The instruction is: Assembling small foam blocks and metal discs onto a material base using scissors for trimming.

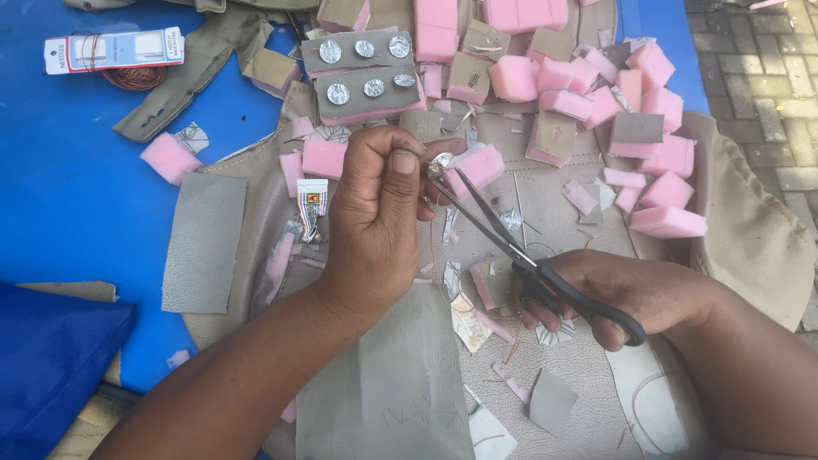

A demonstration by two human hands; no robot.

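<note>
A blue mat [68,196] lies over paving, with a beige padded cover [750,238] spread across it. Pink foam blocks [665,153] crowd its far right, and grey backing pieces with silver discs [365,68] lie at the far middle. The left hand [375,213] is clenched round a small silver disc [440,162], pinched at its fingertips. The right hand [613,294] grips black-handled scissors [520,255]. Their long axis runs from near right up to far left, blades parted, tips just beside the disc.
</note>
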